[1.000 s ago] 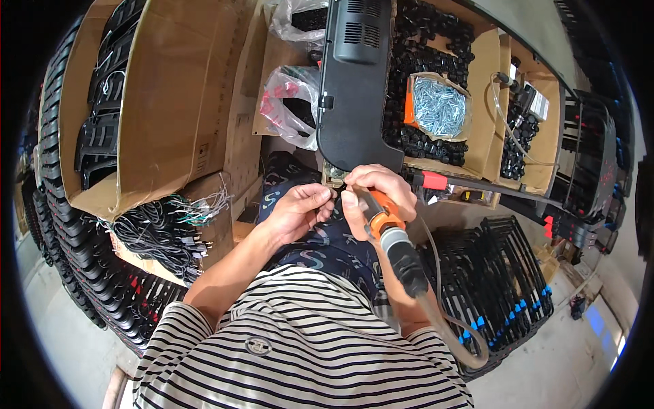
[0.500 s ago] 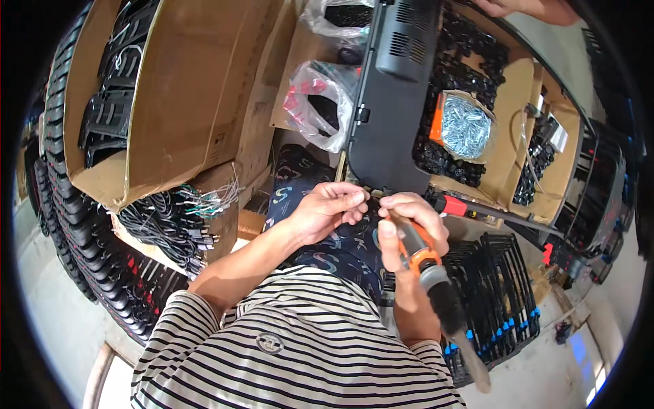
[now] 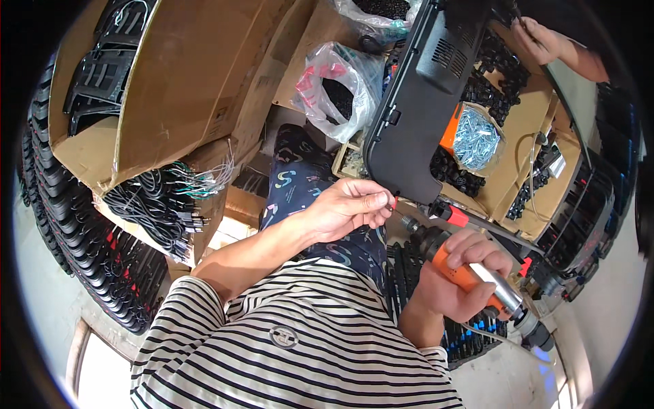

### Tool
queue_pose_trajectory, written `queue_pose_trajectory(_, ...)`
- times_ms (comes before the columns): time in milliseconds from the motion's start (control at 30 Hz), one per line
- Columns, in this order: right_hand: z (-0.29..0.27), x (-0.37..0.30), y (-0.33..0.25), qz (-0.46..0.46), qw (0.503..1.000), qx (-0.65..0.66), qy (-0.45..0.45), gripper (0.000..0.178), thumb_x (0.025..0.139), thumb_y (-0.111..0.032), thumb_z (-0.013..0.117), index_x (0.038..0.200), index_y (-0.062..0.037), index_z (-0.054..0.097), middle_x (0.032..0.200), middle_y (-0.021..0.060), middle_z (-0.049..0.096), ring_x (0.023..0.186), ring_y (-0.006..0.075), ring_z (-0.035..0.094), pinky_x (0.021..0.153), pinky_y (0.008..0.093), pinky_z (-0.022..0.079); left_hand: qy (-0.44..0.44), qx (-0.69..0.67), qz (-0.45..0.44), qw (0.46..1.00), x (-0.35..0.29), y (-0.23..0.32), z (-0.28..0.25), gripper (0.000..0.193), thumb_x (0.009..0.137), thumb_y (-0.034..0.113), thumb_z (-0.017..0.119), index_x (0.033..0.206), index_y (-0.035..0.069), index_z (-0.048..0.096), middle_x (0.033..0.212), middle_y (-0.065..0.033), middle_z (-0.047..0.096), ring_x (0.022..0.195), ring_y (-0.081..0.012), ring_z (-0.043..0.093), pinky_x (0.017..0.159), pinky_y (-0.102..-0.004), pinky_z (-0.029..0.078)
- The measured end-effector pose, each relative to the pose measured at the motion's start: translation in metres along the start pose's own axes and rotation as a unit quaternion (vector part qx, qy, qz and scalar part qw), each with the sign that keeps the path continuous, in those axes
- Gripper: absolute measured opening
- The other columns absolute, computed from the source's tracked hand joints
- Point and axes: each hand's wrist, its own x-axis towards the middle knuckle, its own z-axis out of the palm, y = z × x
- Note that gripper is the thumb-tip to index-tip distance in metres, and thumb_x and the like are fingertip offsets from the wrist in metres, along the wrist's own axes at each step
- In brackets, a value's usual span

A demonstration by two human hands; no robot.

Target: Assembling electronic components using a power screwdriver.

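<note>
An assembly workshop: cardboard boxes of parts, screw tub, cable bundles.

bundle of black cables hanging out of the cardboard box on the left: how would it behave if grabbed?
The black cable bundle would likely be floppy: its strands sag over the edge of the cardboard box in loose loops. It probably snags and drags neighbours along, since the strands lie tangled, with thin wire ends splaying out. Unlikely to roll or break.

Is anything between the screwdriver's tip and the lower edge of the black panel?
Partly: the left hand pinches something small at the black panel edge, fingertips close beside the electric screwdriver tip in the right hand. Nothing else visible intervenes.
</note>
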Motion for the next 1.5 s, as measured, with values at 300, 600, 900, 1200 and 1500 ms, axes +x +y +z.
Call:
queue_pose_trajectory(300, 0.008, 0.009, 0.016, -0.019, 0.999, 0.023, 0.012, 0.034, 0.095, -0.037, 0.048, 0.108, -0.0061, 0.054, 0.093, 0.0094, 0.059, 0.07, 0.016, 0.052, 0.07, 0.0335, 0.042, -0.015, -0.135, 0.053, 0.989, 0.008, -0.002, 0.007, 0.02, 0.095, 0.019, 0.062, 0.1, 0.0, 0.066, 0.079, -0.0061, 0.066, 0.068, -0.0138, 0.057, 0.066, -0.0256, 0.046)
queue_pose_trajectory(600, 0.023, 0.021, 0.041, -0.084, 0.993, -0.025, -0.084, 0.032, 0.097, -0.035, 0.047, 0.11, -0.005, 0.05, 0.097, 0.0143, 0.061, 0.073, 0.019, 0.055, 0.073, 0.0383, 0.046, 0.005, -0.232, 0.073, 0.97, 0.029, 0.005, 0.023, 0.029, 0.098, 0.025, 0.056, 0.108, -0.002, 0.059, 0.064, 0.0025, 0.047, 0.057, -0.0099, 0.039, 0.056, -0.0244, 0.036)
queue_pose_trajectory(900, 0.033, 0.028, 0.075, -0.099, 0.981, -0.099, -0.136, 0.033, 0.096, -0.032, 0.053, 0.11, -0.0029, 0.047, 0.093, 0.0181, 0.061, 0.072, 0.0215, 0.058, 0.073, 0.0403, 0.051, 0.017, -0.193, 0.096, 0.976, 0.031, 0.015, 0.006, 0.026, 0.101, 0.02, 0.05, 0.107, -0.003, 0.06, 0.065, 0.0037, 0.044, 0.056, -0.0087, 0.037, 0.053, -0.0247, 0.032)
queue_pose_trajectory(1200, 0.04, 0.026, 0.082, -0.053, 0.975, -0.127, -0.172, 0.035, 0.094, -0.028, 0.061, 0.11, -0.0028, 0.045, 0.093, 0.0185, 0.061, 0.074, 0.022, 0.059, 0.075, 0.0393, 0.052, 0.217, 0.287, 0.306, 0.881, 0.026, 0.011, -0.04, 0.034, 0.087, 0.031, 0.069, 0.087, -0.003, 0.068, 0.063, 0.0001, 0.055, 0.052, -0.0125, 0.047, 0.051, -0.0291, 0.04)
queue_pose_trajectory(1500, 0.039, 0.021, 0.089, -0.064, 0.971, -0.129, -0.188, 0.029, 0.096, -0.026, 0.059, 0.108, -0.0046, 0.044, 0.093, 0.0168, 0.06, 0.072, 0.0205, 0.056, 0.071, 0.0379, 0.052, 0.244, 0.498, 0.245, 0.795, 0.037, 0.033, -0.043, 0.052, 0.066, 0.045, 0.083, 0.074, -0.003, 0.064, 0.054, -0.0074, 0.049, 0.051, -0.0168, 0.048, 0.052, -0.0343, 0.041)
